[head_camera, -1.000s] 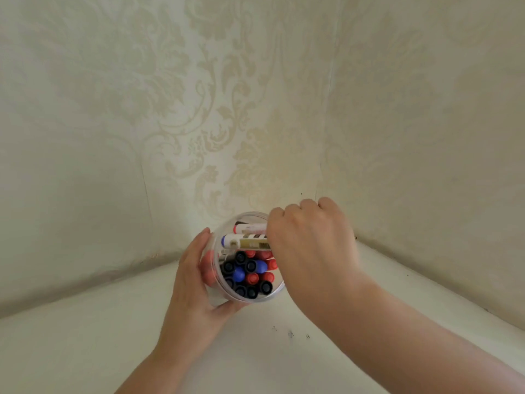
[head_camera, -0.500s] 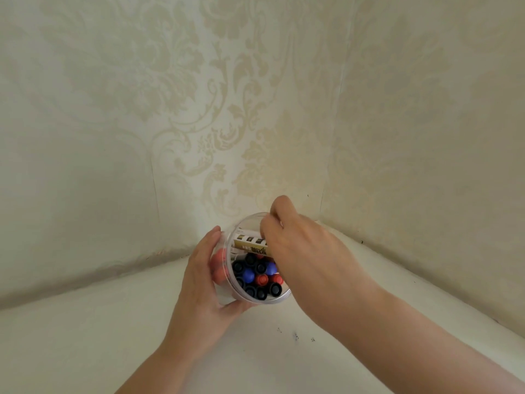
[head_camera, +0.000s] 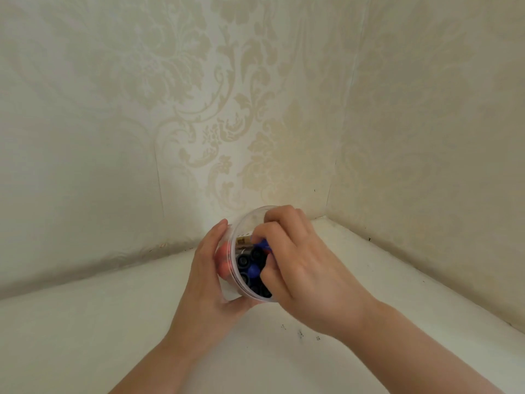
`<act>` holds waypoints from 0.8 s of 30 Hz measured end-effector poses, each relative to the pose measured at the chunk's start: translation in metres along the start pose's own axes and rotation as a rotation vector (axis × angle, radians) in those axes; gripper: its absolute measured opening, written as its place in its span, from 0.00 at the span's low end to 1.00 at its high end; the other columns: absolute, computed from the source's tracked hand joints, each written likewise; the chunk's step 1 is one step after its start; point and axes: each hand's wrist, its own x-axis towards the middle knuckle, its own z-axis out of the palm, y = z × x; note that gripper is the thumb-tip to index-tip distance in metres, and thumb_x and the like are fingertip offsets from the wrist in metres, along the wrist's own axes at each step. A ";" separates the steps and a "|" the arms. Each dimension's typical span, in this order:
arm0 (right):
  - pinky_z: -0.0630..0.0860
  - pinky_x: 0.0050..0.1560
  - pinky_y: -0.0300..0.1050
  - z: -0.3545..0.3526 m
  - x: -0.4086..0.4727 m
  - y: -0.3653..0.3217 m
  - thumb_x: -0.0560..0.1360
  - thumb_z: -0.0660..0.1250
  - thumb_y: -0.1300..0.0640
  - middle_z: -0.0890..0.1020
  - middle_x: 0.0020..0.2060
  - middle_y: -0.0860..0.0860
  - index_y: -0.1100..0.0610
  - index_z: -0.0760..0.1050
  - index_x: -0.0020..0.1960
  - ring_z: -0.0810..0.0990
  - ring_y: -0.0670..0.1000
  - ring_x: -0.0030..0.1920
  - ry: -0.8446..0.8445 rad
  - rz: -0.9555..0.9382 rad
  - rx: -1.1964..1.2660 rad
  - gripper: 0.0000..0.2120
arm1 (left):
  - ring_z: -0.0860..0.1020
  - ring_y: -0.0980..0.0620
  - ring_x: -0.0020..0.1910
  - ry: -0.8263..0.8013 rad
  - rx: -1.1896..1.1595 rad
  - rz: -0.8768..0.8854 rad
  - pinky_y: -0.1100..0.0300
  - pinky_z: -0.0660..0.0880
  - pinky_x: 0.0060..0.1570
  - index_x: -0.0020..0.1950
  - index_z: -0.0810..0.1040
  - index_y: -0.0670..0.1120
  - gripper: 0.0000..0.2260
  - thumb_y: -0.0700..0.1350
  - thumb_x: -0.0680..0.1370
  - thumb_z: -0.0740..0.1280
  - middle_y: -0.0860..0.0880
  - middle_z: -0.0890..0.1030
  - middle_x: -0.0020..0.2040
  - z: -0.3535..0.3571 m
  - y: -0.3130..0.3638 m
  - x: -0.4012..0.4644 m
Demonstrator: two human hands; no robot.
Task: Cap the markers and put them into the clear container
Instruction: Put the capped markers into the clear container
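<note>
The clear container [head_camera: 241,226] is a round see-through plastic tub, held tilted so its open mouth faces the person, just above the white worktop [head_camera: 113,322] in the corner where 2 walls papered in a pale floral pattern [head_camera: 199,109] meet. Its thin rim shows as a bright ring, and the far inner wall looks cloudy.

Inside it the markers [head_camera: 250,265] stand packed together, ends toward the opening: mostly round black caps, with at least 1 blue cap among them and some red showing through the left wall of the tub. Across the top of the bundle lies a marker with a gold and dark label [head_camera: 243,240], crosswise to the rest.

The left hand [head_camera: 210,280] wraps the container from the left and below, thumb along the lower rim and fingers up its outer side, gripping it. The right hand [head_camera: 301,268] reaches into the mouth from the right, its fingers [head_camera: 267,231] curled down among the caps; they cover part of the opening, and I cannot tell whether they pinch a marker or only press on it.

A few small dark specks [head_camera: 299,334] mark the worktop near the right wrist.
</note>
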 end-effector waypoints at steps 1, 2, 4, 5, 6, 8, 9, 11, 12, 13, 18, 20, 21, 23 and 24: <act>0.66 0.55 0.39 0.002 -0.002 -0.003 0.71 0.54 0.60 0.73 0.53 0.55 0.61 0.71 0.54 0.70 0.52 0.52 -0.017 0.002 0.013 0.15 | 0.68 0.48 0.67 -0.001 0.014 0.010 0.45 0.71 0.61 0.71 0.54 0.56 0.47 0.52 0.59 0.78 0.51 0.65 0.70 0.000 0.001 -0.001; 0.65 0.59 0.41 0.002 -0.004 -0.005 0.71 0.53 0.60 0.73 0.55 0.55 0.60 0.71 0.57 0.69 0.53 0.55 -0.016 0.011 0.003 0.17 | 0.68 0.49 0.67 -0.001 0.022 0.018 0.45 0.70 0.61 0.71 0.54 0.56 0.47 0.53 0.60 0.78 0.51 0.65 0.70 0.000 0.002 -0.001; 0.62 0.62 0.45 0.002 -0.008 -0.005 0.71 0.54 0.57 0.73 0.57 0.54 0.57 0.68 0.60 0.68 0.53 0.58 0.022 0.038 -0.091 0.18 | 0.68 0.49 0.67 0.003 0.012 0.007 0.45 0.70 0.62 0.71 0.54 0.55 0.47 0.53 0.59 0.78 0.51 0.65 0.70 -0.001 0.001 -0.001; 0.59 0.64 0.47 0.001 -0.011 -0.004 0.71 0.55 0.55 0.72 0.58 0.54 0.55 0.66 0.62 0.66 0.53 0.61 0.023 0.066 -0.109 0.20 | 0.68 0.49 0.67 0.009 0.005 -0.002 0.45 0.70 0.62 0.71 0.55 0.54 0.47 0.53 0.59 0.79 0.50 0.65 0.70 -0.001 0.001 -0.001; 0.56 0.66 0.49 0.001 -0.013 -0.004 0.72 0.54 0.53 0.70 0.61 0.53 0.54 0.63 0.65 0.64 0.53 0.65 0.009 0.085 -0.101 0.21 | 0.68 0.49 0.67 0.015 0.007 -0.004 0.45 0.70 0.62 0.71 0.55 0.54 0.47 0.52 0.59 0.79 0.50 0.65 0.70 -0.002 0.000 0.000; 0.49 0.70 0.53 0.002 -0.017 -0.003 0.72 0.53 0.51 0.64 0.68 0.53 0.51 0.54 0.70 0.54 0.54 0.73 -0.039 0.071 -0.064 0.26 | 0.67 0.50 0.68 0.018 0.032 0.010 0.46 0.69 0.63 0.70 0.54 0.58 0.45 0.54 0.60 0.77 0.51 0.64 0.70 -0.002 0.001 0.000; 0.46 0.71 0.53 0.002 -0.019 -0.003 0.72 0.53 0.52 0.60 0.71 0.53 0.50 0.50 0.71 0.50 0.53 0.75 -0.042 0.056 -0.045 0.28 | 0.66 0.51 0.68 0.009 0.048 0.022 0.47 0.68 0.64 0.70 0.53 0.60 0.45 0.56 0.61 0.76 0.51 0.64 0.70 -0.002 0.002 -0.001; 0.47 0.72 0.48 0.002 -0.022 -0.001 0.72 0.52 0.54 0.54 0.73 0.51 0.48 0.47 0.71 0.46 0.48 0.75 0.019 0.074 0.053 0.29 | 0.66 0.50 0.69 -0.029 0.080 0.049 0.47 0.67 0.65 0.70 0.51 0.63 0.45 0.55 0.61 0.76 0.49 0.64 0.71 -0.002 0.001 -0.002; 0.48 0.72 0.44 0.001 -0.024 0.002 0.72 0.52 0.54 0.53 0.72 0.48 0.46 0.48 0.70 0.47 0.45 0.74 0.069 0.108 0.142 0.28 | 0.66 0.50 0.69 -0.053 0.092 0.056 0.46 0.67 0.65 0.70 0.51 0.64 0.46 0.53 0.61 0.77 0.48 0.64 0.71 -0.002 0.001 -0.003; 0.51 0.71 0.39 0.001 -0.026 0.005 0.72 0.52 0.55 0.53 0.69 0.43 0.45 0.50 0.68 0.50 0.41 0.73 0.122 0.154 0.242 0.26 | 0.65 0.50 0.69 -0.071 0.101 0.055 0.47 0.67 0.65 0.70 0.50 0.65 0.47 0.53 0.61 0.77 0.48 0.64 0.71 -0.001 0.002 -0.004; 0.67 0.47 0.26 0.002 -0.046 0.027 0.70 0.65 0.51 0.71 0.44 0.38 0.45 0.68 0.52 0.71 0.38 0.47 0.395 0.334 0.310 0.12 | 0.63 0.51 0.70 -0.104 0.042 0.025 0.47 0.66 0.66 0.72 0.52 0.56 0.48 0.48 0.61 0.78 0.51 0.61 0.72 0.001 0.000 -0.003; 0.66 0.39 0.25 0.004 -0.050 0.030 0.70 0.67 0.52 0.75 0.36 0.42 0.44 0.74 0.46 0.73 0.40 0.39 0.398 0.364 0.372 0.06 | 0.64 0.49 0.70 -0.109 0.012 0.010 0.44 0.66 0.65 0.73 0.54 0.48 0.47 0.45 0.61 0.79 0.48 0.63 0.72 0.002 -0.003 -0.001; 0.67 0.40 0.26 0.005 -0.051 0.030 0.71 0.66 0.53 0.76 0.36 0.42 0.46 0.77 0.46 0.73 0.41 0.39 0.403 0.342 0.338 0.04 | 0.64 0.48 0.70 -0.111 0.019 0.004 0.43 0.66 0.65 0.72 0.54 0.47 0.47 0.45 0.61 0.79 0.48 0.63 0.72 0.002 -0.002 0.000; 0.67 0.46 0.29 0.008 -0.051 0.031 0.74 0.62 0.52 0.78 0.45 0.46 0.51 0.80 0.51 0.73 0.43 0.46 0.366 0.287 0.183 0.11 | 0.63 0.49 0.70 -0.113 0.018 0.011 0.43 0.65 0.66 0.72 0.54 0.50 0.46 0.46 0.62 0.79 0.48 0.62 0.72 0.003 -0.002 -0.001; 0.67 0.50 0.32 0.011 -0.051 0.032 0.76 0.59 0.51 0.77 0.50 0.49 0.51 0.79 0.55 0.72 0.45 0.50 0.309 0.258 0.123 0.13 | 0.63 0.49 0.71 -0.114 0.019 0.011 0.43 0.65 0.66 0.72 0.53 0.53 0.46 0.48 0.62 0.78 0.49 0.61 0.72 0.003 -0.002 -0.003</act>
